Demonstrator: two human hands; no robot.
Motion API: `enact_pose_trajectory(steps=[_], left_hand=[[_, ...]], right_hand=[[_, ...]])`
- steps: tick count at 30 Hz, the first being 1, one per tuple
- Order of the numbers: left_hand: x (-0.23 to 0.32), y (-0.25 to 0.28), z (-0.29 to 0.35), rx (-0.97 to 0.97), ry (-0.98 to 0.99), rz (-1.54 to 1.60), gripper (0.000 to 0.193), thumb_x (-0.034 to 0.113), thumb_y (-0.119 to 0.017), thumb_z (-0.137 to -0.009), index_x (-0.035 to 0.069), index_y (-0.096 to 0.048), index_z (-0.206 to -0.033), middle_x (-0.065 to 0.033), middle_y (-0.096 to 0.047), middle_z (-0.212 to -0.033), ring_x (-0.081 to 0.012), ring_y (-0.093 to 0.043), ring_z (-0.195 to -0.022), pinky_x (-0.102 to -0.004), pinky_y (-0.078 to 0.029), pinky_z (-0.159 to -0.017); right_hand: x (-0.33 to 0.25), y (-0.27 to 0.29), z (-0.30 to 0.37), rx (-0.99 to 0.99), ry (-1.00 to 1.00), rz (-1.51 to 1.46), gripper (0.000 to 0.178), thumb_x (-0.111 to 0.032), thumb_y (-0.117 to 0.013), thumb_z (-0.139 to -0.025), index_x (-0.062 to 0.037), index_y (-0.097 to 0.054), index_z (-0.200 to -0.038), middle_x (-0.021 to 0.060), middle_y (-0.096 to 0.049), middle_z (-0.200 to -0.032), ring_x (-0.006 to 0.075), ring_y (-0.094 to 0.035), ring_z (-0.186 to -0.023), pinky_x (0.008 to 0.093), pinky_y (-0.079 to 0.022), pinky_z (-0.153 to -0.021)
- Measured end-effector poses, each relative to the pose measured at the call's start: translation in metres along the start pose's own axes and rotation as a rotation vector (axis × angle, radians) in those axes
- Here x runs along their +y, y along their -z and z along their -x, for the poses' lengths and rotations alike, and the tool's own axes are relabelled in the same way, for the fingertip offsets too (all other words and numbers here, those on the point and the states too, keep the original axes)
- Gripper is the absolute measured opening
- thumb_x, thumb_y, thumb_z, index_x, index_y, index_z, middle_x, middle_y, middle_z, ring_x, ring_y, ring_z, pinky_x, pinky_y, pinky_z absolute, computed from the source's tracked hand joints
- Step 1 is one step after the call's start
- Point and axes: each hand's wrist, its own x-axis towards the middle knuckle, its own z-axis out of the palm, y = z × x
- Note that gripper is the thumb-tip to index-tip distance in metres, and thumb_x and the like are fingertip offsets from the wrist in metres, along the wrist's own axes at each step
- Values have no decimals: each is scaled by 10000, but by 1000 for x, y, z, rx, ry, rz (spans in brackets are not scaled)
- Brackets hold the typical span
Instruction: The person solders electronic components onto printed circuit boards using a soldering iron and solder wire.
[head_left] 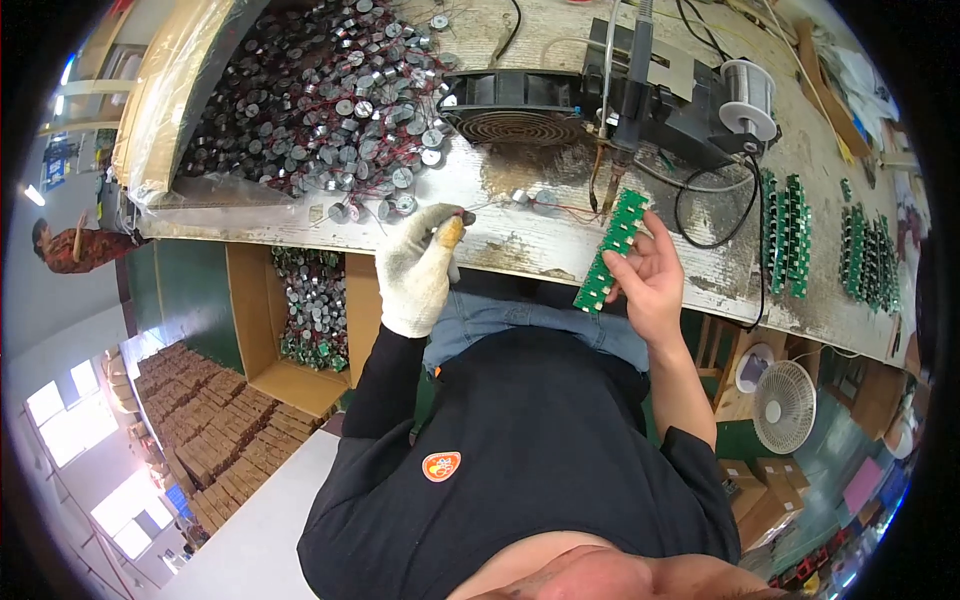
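My left hand, in a whitish glove with a yellowed thumb, hovers at the bench's front edge. Its thumb and fingertips are pinched together; whatever is between them is too small to make out. Bare, my right hand grips a long green circuit board strip by its right edge, tilted, with small pale parts along it. Just above the strip's upper end is the tip of a soldering iron fixed in a stand. Between my hands lie small round silver motors with thin red wires running toward the iron.
A big heap of wired motors covers the bench's left. Behind are a black fan and a solder wire spool. Stacked green board strips stand right. A cardboard box of motors sits below the bench's left edge.
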Motion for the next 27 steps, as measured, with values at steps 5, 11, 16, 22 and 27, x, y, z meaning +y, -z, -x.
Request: enact_pose_trajectory(steps=[5, 11, 16, 22, 27], left_hand=[[0, -6, -11, -32, 26, 82, 195, 139, -600, -915, -46, -613, -976, -114, -670, -798, -25, -413, -441, -163, -316, -436], [14, -5, -25, -103, 56, 162, 218, 103, -586, -909, -68, -599, -1043, -92, -670, -839, -79, -537, -602, -213, -434, -571], [5, -18, -26, -100, 10, 122, 222, 104, -593, -902, -56, -632, -1050, -71, -673, -844, -58, -529, -570, -196, -417, -529], [1, -48, -5, -224, 254, 230, 274, 145, -581, -929, -61, -604, -1109, -83, -649, -870, -122, -618, -758, -240, -504, -698], [0, -61, 1, -331, 234, 108, 222, 174, -595, -920, -36, -628, -984, -48, -626, -829, -89, -582, -726, -228, -474, -675]], right_hand=[[1, 3, 0, -11, -9, -15, 640, 60, -597, -853, 43, -251, -1391, 136, -581, -1027, 94, -580, -677, 196, -475, -469], [1, 5, 1, -25, -14, -36, 671, 56, -608, -847, 32, -239, -1407, 135, -570, -1055, 97, -579, -704, 199, -483, -492], [1, 4, 3, -68, 4, 3, 788, 68, -653, -806, 8, -192, -1443, 133, -534, -1106, 102, -570, -731, 211, -504, -540], [0, 5, 4, -67, -67, 16, 823, 76, -660, -800, -12, -175, -1459, 149, -534, -1077, 111, -583, -714, 222, -505, -545], [-6, 4, 4, -91, -97, 32, 774, 61, -652, -812, -8, -218, -1449, 132, -590, -987, 97, -604, -693, 211, -478, -533]])
